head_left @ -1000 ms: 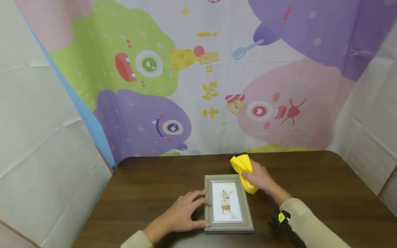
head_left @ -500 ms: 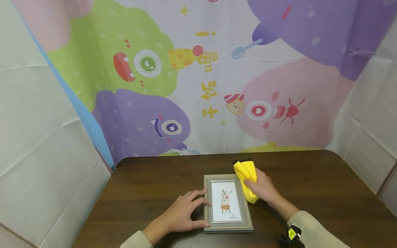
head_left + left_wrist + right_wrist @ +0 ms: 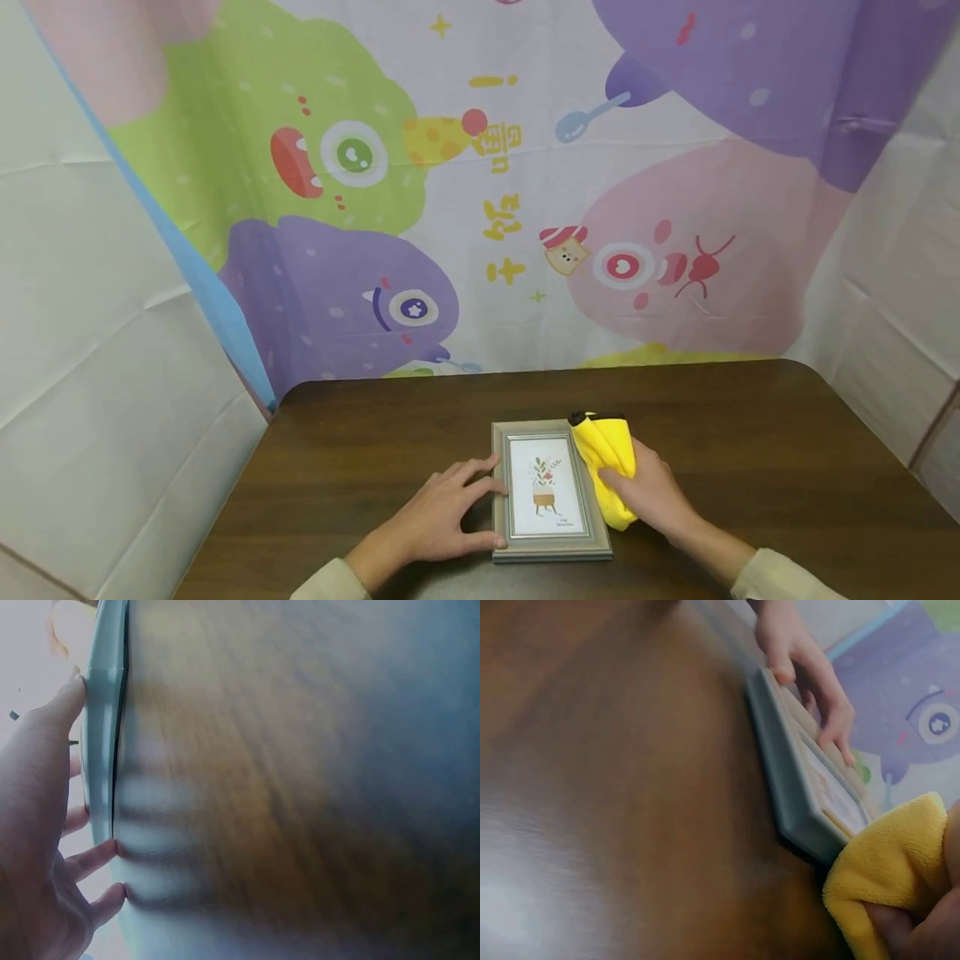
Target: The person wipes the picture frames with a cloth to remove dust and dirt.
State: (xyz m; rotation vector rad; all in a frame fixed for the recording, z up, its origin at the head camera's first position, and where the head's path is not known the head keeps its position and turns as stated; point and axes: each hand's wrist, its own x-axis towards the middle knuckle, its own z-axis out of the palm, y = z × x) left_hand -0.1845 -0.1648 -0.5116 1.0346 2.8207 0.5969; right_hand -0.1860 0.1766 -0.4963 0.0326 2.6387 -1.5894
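Observation:
A picture frame [image 3: 551, 546] with a silvery-beige border lies flat, its print of a potted plant facing up. My left hand [image 3: 448, 512] rests on its left side, thumb near the lower corner and fingertips on the border. In the left wrist view, the fingers [image 3: 94, 859] spread along the frame's edge [image 3: 103, 712]. My right hand [image 3: 656, 492] grips a bunched yellow cloth [image 3: 609, 458] with black trim against the frame's right border. The right wrist view has the cloth [image 3: 889, 855] at the frame's corner, with part of the right hand [image 3: 930, 930] behind it.
Everything lies on a dark brown wooden table [image 3: 360, 450]. Behind its far edge hangs a curtain [image 3: 510, 325] printed with cartoon monsters. Pale sheets [image 3: 127, 358] stand along the left and right sides.
The right hand has slid the yellow cloth down the frame's right border toward the person. The left hand and the frame have stayed in place.

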